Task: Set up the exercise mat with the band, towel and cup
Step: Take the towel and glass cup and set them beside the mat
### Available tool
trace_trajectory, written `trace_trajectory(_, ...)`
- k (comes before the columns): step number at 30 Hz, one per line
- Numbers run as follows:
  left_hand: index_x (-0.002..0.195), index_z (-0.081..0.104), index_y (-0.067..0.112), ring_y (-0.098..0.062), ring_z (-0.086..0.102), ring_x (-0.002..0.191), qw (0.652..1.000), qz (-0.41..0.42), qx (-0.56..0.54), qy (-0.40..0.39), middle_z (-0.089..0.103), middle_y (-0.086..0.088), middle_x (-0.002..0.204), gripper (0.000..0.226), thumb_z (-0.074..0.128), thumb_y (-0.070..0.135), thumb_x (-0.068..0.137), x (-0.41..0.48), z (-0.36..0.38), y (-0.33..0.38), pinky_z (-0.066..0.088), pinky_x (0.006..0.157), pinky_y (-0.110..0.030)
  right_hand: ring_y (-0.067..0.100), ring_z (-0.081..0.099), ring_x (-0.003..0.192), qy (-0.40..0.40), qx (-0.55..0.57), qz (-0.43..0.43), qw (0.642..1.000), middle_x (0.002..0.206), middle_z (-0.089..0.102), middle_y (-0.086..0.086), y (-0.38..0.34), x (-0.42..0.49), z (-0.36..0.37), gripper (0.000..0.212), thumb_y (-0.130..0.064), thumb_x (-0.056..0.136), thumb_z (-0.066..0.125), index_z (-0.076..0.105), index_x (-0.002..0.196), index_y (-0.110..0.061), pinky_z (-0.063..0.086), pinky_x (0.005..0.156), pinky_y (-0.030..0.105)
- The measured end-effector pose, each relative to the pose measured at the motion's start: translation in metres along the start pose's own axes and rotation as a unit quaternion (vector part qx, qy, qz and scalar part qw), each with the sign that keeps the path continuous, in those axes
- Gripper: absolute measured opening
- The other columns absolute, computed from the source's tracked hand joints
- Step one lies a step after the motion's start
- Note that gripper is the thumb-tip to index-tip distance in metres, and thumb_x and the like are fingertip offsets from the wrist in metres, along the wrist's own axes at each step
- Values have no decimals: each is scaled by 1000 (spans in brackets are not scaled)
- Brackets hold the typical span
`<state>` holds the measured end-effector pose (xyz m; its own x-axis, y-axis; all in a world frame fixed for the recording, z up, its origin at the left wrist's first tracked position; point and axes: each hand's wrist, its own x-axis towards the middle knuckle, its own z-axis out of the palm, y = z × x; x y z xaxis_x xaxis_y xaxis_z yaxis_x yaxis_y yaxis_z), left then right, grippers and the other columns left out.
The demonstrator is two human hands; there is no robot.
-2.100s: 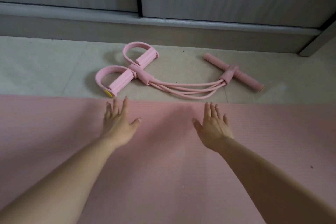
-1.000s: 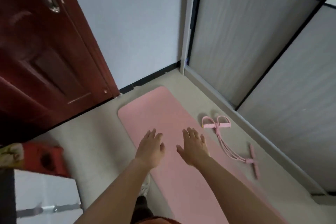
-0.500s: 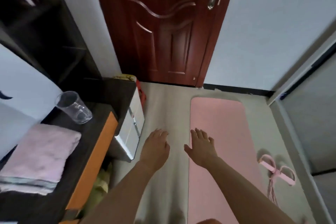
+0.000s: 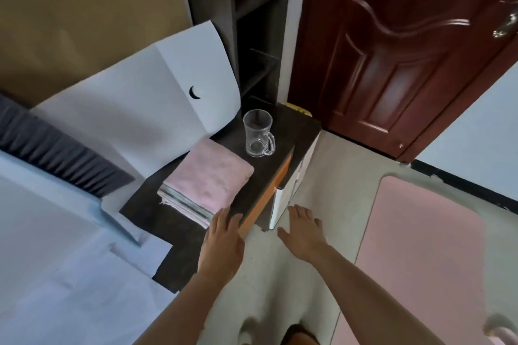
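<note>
both hands empty, fingers spread: left hand above the cabinet edge near the towel, right hand over floor.

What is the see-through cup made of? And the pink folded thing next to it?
The cup looks like clear glass, maybe hard plastic: you can see the dark tabletop through it, and its handle shines. The pink folded towel looks like soft fuzzy cloth, with a matte, slightly fluffy top and stacked layers showing along its folded edge.

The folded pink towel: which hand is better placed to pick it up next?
Probably the left hand: its open fingertips almost reach the folded pink towel, while the right hand hovers over the floor, off the cabinet.
</note>
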<state>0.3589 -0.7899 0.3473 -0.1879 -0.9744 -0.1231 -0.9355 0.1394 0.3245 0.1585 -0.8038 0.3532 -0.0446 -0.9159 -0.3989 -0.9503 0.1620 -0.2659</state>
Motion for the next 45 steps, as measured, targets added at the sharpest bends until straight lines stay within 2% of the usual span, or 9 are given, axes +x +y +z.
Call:
trace_trajectory(7, 154, 3, 18, -33, -8, 150, 998, -43, 49, -13, -5, -9, 164, 70, 39, 38, 97, 31, -5, -15, 4, 121, -44, 24, 33, 136, 30, 69, 6, 997, 149, 38, 6, -39, 49, -31, 61, -40, 94, 51, 29, 144, -14, 33, 107, 46)
trace_trajectory(14, 150, -22, 15, -42, -22, 144, 987, -118, 94, -61, -27, -22, 156, 90, 47, 18, 91, 81, -18, -7, 0, 121, -52, 32, 47, 129, 76, 225, 31, 971, 150, 33, 12, -57, 121, -89, 70, -28, 92, 60, 22, 150, -14, 47, 98, 43)
trace_trajectory(20, 150, -13, 2, -44, 9, 147, 970, -183, 132, -87, -3, -31, 157, 87, 52, 16, 94, 103, -16, 5, 25, 119, -47, 19, 56, 92, 62, 279, 18, 958, 126, 53, 12, -63, 156, -108, 41, -29, 93, 57, 51, 129, -10, 43, 65, 25)
trace_trajectory(28, 149, 3, -4, -39, 38, 137, 947, -200, 230, -100, 25, -32, 152, 68, 44, 14, 99, 117, -16, 9, 40, 110, -42, 24, 65, 88, -88, 421, 66, 900, 98, 61, 13, -52, 173, -125, 18, -18, 97, 48, 58, 100, -4, 55, 77, 31)
trace_trajectory(30, 146, 19, 0, -32, 52, 127, 951, -208, 203, -103, 40, -25, 145, 57, 45, 18, 98, 127, -27, 11, 48, 101, -36, 25, 66, 94, -95, 427, 58, 897, 96, 62, 12, -44, 173, -129, 19, -17, 96, 50, 60, 100, -2, 56, 80, 32)
trace_trajectory(33, 124, 46, 13, -22, 63, 90, 967, -211, 127, -62, 64, -6, 109, 31, 41, 28, 97, 145, -53, 19, 49, 73, -30, 17, 62, 72, -72, 400, 50, 912, 80, 60, 5, -25, 175, -142, 18, -20, 91, 50, 61, 94, -6, 52, 63, 26)
trace_trajectory(36, 95, 51, 20, -21, 53, 66, 977, -156, 143, -8, 57, 1, 74, 24, 40, 41, 92, 167, -79, 46, 37, 60, -29, 14, 58, 55, -50, 407, 79, 908, 69, 60, 5, 8, 183, -166, 18, -20, 86, 51, 62, 87, -7, 46, 54, 23)
trace_trajectory(40, 76, 43, 23, -15, 43, 51, 985, -67, 140, 80, 41, 7, 57, 22, 46, 43, 86, 196, -105, 98, 28, 49, -24, 15, 61, 55, -12, 393, 102, 914, 69, 63, 6, 58, 195, -199, 17, -21, 85, 54, 63, 79, -7, 47, 52, 24)
trace_trajectory(45, 83, 50, 22, -13, 59, 55, 990, 55, 101, 80, 59, 6, 65, 28, 44, 48, 91, 248, -92, 185, 51, 57, -24, 18, 64, 52, 67, 431, 158, 886, 67, 67, 7, 149, 201, -231, 20, -21, 88, 60, 64, 75, -7, 54, 52, 24)
